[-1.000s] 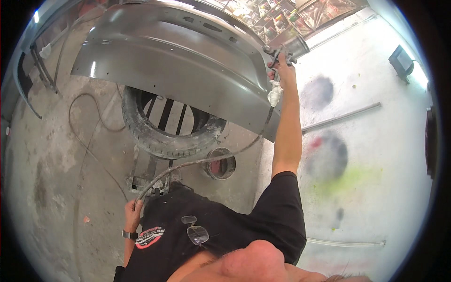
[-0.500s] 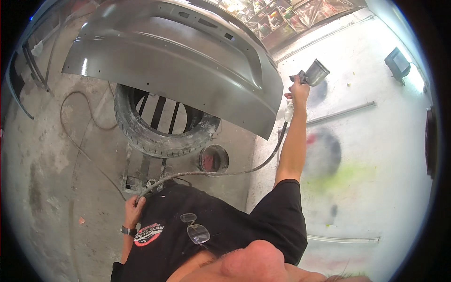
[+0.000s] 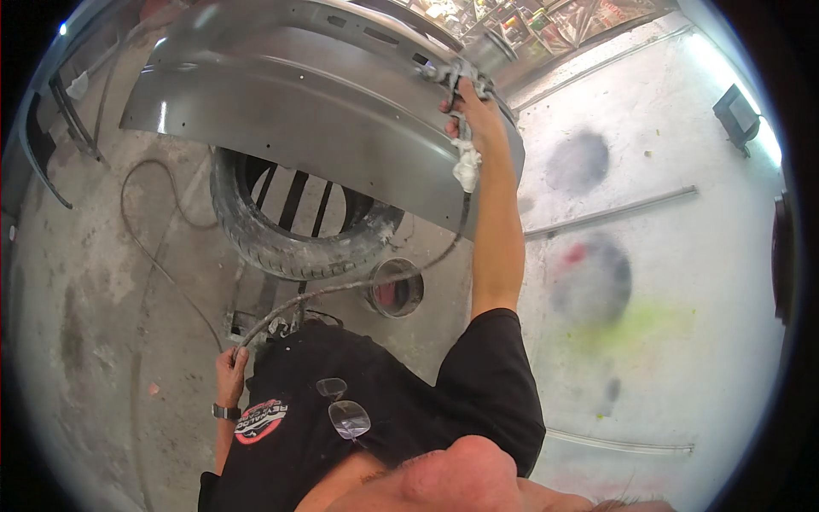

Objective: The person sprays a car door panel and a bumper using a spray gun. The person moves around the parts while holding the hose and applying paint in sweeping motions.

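Note:
My right hand (image 3: 475,118), at the end of an outstretched arm, is closed round the handle of a spray gun (image 3: 488,56) with a metal cup. It is over the right end of a grey car body panel (image 3: 281,96), the nozzle pointing left across it. White material (image 3: 466,167) wraps the joint where a dark air hose (image 3: 426,266) meets the handle. Low at the left, my left hand (image 3: 228,374) grips that hose beside my body. Whether spray leaves the nozzle I cannot make out.
Beneath the panel lies a dusty tyre (image 3: 286,258), with a round metal can (image 3: 397,290) nearby. More hose (image 3: 145,243) loops over the concrete floor. A paint-spotted white wall (image 3: 648,256) stands on the right, bearing a lamp (image 3: 735,118). Cluttered shelves (image 3: 520,21) are at the back.
My right hand has swung left with the spray gun, from beside the wall to over the panel's right end. The hose has followed; my left hand still holds it.

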Available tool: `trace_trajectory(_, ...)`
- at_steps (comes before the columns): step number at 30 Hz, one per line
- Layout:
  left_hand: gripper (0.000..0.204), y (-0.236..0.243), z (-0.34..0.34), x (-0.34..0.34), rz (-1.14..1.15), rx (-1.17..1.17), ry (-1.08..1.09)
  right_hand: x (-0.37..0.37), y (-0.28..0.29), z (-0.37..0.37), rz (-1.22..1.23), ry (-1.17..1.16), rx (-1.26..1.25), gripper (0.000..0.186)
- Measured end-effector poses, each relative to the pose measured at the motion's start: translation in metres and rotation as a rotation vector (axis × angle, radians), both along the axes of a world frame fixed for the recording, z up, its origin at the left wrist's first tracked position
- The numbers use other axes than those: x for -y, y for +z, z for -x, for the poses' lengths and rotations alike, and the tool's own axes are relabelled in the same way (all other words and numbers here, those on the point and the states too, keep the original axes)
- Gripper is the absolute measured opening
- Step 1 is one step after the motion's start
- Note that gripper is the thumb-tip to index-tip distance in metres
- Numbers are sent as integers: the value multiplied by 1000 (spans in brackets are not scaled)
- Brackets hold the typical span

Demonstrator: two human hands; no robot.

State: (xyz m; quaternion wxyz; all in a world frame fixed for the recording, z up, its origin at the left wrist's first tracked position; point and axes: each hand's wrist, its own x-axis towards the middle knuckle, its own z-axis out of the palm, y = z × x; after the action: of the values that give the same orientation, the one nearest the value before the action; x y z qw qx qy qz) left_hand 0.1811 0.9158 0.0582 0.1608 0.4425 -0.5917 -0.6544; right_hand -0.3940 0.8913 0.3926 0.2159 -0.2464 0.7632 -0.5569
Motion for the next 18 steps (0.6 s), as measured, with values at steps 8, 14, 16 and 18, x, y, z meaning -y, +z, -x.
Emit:
trace_trajectory(8, 54, -19, 17, -6, 50, 14, -129, -177, -6, 94, -171, -494, -185, 53)
trace_trajectory(14, 54, -10, 25, 4, 8, 13, -195, -219, 1, 83, -171, -721, -299, 52)
trace_trajectory(16, 53, -15, 25, 7, 25, 6, -207, -196, 6, 63, -210, -655, -276, 50)
trace_trajectory(18, 52, -7, 28, 11, 42, 0, -221, -172, 7, 48, -158, -519, -146, 50)
